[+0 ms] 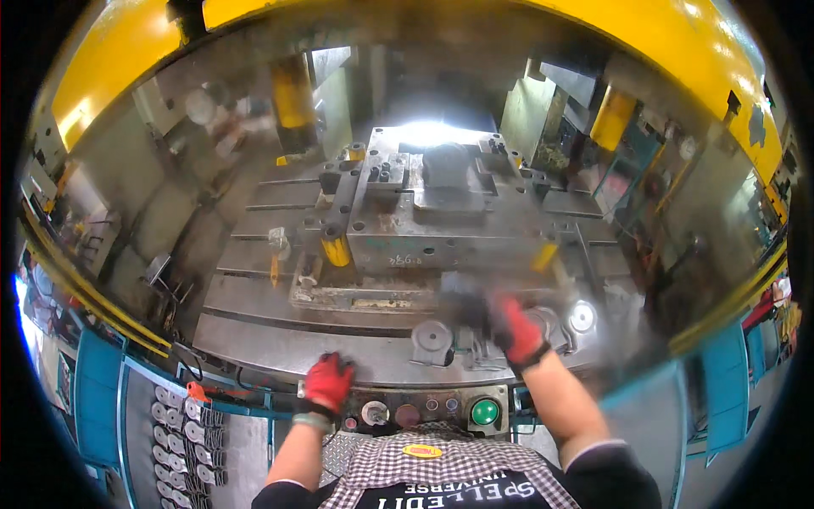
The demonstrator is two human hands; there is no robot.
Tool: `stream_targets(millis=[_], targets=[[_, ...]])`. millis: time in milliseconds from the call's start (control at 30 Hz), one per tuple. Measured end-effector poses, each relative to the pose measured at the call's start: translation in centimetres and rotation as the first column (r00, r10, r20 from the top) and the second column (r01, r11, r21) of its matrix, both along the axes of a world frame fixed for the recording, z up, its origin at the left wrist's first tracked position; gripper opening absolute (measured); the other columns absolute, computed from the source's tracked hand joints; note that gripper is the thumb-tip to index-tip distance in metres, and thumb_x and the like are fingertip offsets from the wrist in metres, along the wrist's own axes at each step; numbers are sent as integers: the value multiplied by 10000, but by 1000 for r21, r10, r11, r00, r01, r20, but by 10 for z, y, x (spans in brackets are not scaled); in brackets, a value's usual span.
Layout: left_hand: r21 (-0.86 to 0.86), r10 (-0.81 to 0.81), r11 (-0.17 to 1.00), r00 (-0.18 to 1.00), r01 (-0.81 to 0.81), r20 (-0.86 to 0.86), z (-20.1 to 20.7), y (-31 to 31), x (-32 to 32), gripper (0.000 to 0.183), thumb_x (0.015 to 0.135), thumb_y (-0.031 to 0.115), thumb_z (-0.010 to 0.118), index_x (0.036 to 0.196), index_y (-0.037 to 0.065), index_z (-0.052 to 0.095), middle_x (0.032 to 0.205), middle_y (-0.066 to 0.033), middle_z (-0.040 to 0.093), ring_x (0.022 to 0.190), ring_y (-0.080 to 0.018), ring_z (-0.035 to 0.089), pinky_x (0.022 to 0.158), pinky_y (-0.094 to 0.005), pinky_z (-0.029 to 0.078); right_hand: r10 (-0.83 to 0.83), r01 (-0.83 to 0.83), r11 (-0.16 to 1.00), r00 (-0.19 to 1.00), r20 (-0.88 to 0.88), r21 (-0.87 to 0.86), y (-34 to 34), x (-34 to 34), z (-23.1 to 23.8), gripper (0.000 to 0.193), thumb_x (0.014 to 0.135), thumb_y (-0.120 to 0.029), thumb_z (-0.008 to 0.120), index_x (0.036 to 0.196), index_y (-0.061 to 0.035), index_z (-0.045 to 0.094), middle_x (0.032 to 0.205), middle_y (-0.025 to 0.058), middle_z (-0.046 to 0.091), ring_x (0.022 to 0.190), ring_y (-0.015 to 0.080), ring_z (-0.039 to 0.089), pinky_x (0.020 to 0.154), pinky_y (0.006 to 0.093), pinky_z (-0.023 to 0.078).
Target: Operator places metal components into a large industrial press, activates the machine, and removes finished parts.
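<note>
My left hand (pixel 329 382), in a red glove, rests at the front edge of the steel press bed (pixel 254 327) with its fingers apart and nothing in them. Over the bed to the right, my right hand (pixel 519 332), also red-gloved, is smeared by motion. A dark blurred shape (pixel 465 299) lies by its fingertips; whether the hand holds it I cannot make out. Just left of that hand is a round-headed stamped metal part (pixel 432 339). Another grey part (pixel 547 322) is partly hidden behind the glove, and a shiny round part (pixel 582 317) sits farther right.
A heavy die block (pixel 398 229) with a raised form (pixel 449 174) stands mid-bed between yellow posts (pixel 337 248). A brush (pixel 275 263) lies at left. Below are a control panel with a green button (pixel 485 412) and, lower left, rows of stamped parts (pixel 174 441).
</note>
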State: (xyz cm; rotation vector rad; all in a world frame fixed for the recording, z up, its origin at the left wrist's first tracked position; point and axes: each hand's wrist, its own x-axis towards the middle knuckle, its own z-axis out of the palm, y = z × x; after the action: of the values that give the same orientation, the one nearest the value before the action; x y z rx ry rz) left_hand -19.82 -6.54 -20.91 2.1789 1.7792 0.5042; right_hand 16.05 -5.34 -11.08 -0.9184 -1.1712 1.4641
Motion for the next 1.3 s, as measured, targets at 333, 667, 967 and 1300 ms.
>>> stream_targets(millis=[333,667,967,1300], targets=[[-418,58,874,908,-247,-415,-55,-84,-64,679,764,448,515,1265,24,340,1285,-236,367,991,-367,551,804,-435,467,32,-318,948,139,990,14,-205,10,-136,372,835,-366,465,1063,-82,548,1187,158,485,842,321,597,697,403,494],[-506,-296,815,546,-285,-784,-84,-84,-31,523,871,298,392,1294,-7,356,1384,-171,283,1289,-323,251,856,-476,420,157,-300,943,18,987,-144,-205,9,-177,427,826,-427,442,1112,-121,522,1226,146,450,872,303,592,692,419,490],[-482,-275,829,544,-284,-793,-89,-85,-31,478,910,279,301,1307,18,349,1370,-131,328,1269,-330,289,895,-491,367,99,-336,939,44,994,-79,-208,17,-186,460,837,-444,445,1143,-105,500,1244,163,433,929,313,574,755,394,484],[-433,-279,853,446,-292,-850,-114,-85,-38,454,916,301,312,1288,53,392,1301,-106,433,1069,-284,512,768,-461,435,168,-357,920,-18,986,-164,-205,15,-180,501,856,-467,370,1215,-126,443,1312,165,371,973,299,562,760,419,473]])
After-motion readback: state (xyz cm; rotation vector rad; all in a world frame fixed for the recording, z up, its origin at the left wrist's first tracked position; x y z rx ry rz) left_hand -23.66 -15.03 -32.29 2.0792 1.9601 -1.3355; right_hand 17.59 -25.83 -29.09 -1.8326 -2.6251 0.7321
